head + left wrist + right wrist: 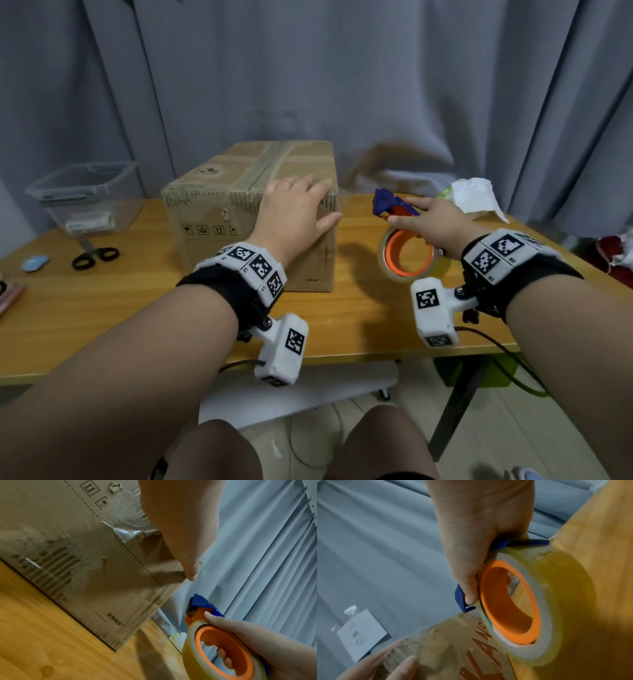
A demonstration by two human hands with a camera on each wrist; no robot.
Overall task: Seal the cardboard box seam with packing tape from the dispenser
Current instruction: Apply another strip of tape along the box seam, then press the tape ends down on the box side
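Note:
A worn cardboard box (219,219) stands on the wooden table (137,315), its top seam (267,164) covered with old tape. My left hand (294,212) lies flat over the box's near right top corner, fingers straight; the thumb (190,573) reaches the box edge (171,592). My right hand (435,222) grips the tape dispenser (407,253), an orange and blue holder with a clear tape roll (544,605), held above the table just right of the box. Its fingers pass through the orange core (224,651).
Black scissors (96,257) and a clear plastic container (85,198) sit at the table's left. Crumpled white paper (476,198) lies behind the dispenser. A grey curtain (376,85) hangs close behind the table. The table's front strip is bare wood.

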